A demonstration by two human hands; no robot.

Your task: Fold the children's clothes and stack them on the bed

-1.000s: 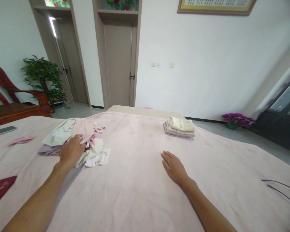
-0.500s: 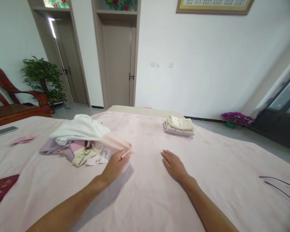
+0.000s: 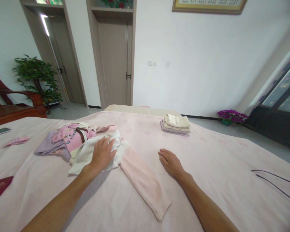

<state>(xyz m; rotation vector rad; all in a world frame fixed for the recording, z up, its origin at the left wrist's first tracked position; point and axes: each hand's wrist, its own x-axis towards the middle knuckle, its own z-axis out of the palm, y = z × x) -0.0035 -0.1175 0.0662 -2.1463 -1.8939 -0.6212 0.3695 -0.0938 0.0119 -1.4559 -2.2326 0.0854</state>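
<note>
We have a pale pink cloth (image 3: 203, 199) spread wide below us, with a cream-covered surface (image 3: 145, 111) just past its far edge. Beyond stand a white wall (image 3: 195, 58), a closed door (image 3: 113, 61), a leafy plant (image 3: 37, 75) and a wooden chair (image 3: 33, 96) at the left. Purple flowers (image 3: 232, 115) sit on the floor past the right edge.

Our left hand (image 3: 103, 153) lies palm down on the garment (image 3: 123, 154), its fingers spread over the white part; whether they pinch fabric we cannot tell. The garment's pink sleeve (image 3: 143, 180) slants toward us, and its white part overlaps a heap of clothes (image 3: 65, 138). Our right hand (image 3: 170, 162) rests on the cloth, fingers released and straight, beside the sleeve. A folded stack (image 3: 175, 124) sits near the far edge. Open cloth runs from the right forearm to two thin dark rods (image 3: 275, 177) at the right.
</note>
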